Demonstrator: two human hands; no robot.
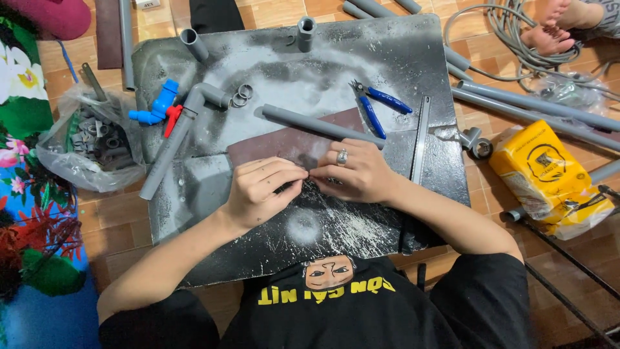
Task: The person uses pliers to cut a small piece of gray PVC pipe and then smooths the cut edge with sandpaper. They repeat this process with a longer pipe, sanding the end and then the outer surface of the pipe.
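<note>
- Partly hidden, whatever sits between the two hands cannot be made out: the fingertips cover it, right where they meet over the brown sandpaper sheet (290, 143) on the dusty black board (361, 58).
- Left hand (261, 190) has its fingers curled and pressed together, tips pinching at that hidden spot; it rests on the board just below the sheet.
- Right hand (358, 173), a ring on one finger, lies knuckles up, fingers bent inward to touch the left fingertips; what it grips I cannot tell.
- Just beyond the hands a short grey pipe (320, 125) lies slantwise across the sheet, with blue-handled cutters (378, 106) and a metal ruler (420, 139) near its right end.
- Left on the board, a longer grey pipe with an elbow (181, 129) touches a blue and red valve (158, 110); small rings (242, 95) lie beside the elbow.
- A clear plastic bag (90, 139) off the left edge holds many small grey fittings, hard to tell apart.
- A yellow packet (549, 178) lies on the tiled floor at right, its contents unseen.
- Someone else's bare foot (549, 35) is cut off at the top right, among grey cables.
</note>
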